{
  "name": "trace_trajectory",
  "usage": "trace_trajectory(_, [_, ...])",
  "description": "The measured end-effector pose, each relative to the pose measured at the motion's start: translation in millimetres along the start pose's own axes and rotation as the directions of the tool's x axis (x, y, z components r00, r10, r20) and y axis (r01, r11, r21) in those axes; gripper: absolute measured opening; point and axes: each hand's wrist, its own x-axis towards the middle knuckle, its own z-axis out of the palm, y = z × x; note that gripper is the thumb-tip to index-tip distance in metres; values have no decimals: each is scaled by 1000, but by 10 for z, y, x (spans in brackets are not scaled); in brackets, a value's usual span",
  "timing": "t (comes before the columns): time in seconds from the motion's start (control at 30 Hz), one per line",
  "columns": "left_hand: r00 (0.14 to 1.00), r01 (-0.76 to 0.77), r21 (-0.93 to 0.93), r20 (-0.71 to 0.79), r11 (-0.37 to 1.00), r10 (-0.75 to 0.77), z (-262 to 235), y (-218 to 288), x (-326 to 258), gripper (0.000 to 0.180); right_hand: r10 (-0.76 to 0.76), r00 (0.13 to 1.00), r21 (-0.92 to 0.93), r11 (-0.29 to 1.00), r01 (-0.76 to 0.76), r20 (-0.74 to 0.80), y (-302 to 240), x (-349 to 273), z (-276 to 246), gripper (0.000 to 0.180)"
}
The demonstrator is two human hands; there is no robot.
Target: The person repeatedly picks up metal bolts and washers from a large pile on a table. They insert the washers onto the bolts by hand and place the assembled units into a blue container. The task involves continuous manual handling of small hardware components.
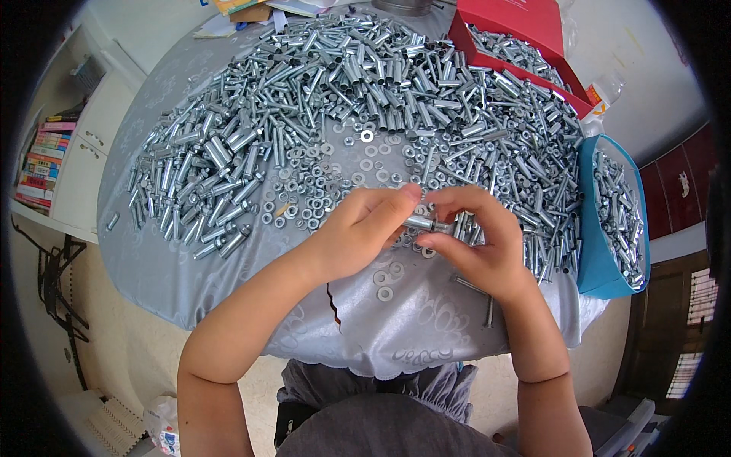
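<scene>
My left hand (365,228) and my right hand (476,240) meet over the near middle of the round table. Between their fingertips they hold one metal bolt with a sleeve (426,224), lying roughly level. The left fingers pinch the sleeve end while the right fingers pinch the other end. Loose washers and nuts (335,190) lie scattered just beyond my hands. A broad heap of metal sleeves and bolts (343,84) covers the far half of the table.
A grey patterned cloth (228,266) covers the table. A red box (525,38) with bolts sits far right, a blue box (609,221) with bolts at the right edge. A loose bolt (468,284) lies by my right wrist. Books (42,160) fill a shelf left.
</scene>
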Motion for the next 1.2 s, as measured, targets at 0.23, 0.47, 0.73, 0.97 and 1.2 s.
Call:
trace_trajectory(0.23, [975, 214, -537, 171, 816, -143, -139, 145, 38, 50, 140, 979, 218, 970, -105, -151, 32, 0, -121, 39])
trace_trajectory(0.47, [965, 51, -886, 162, 462, 205, -400, 156, 46, 48, 220, 955, -71, 969, -238, -201, 150, 34, -102, 13])
trace_trajectory(0.73, [960, -101, -929, 2, 356, 279, -586, 170, 24, 45, 99, 995, -340, 935, -97, -9, 125, 84, 14, 16])
trace_trajectory(0.97, [982, -82, -907, -2, 413, 191, -564, 188, 20, 46, -33, 980, -530, 837, 133, 194, 300, 346, 245, 17])
trace_trajectory(1.2, [985, -89, -858, 0, 506, 173, -532, 205, 25, 46, 27, 958, -494, 861, 123, 285, 388, 510, 273, 15])
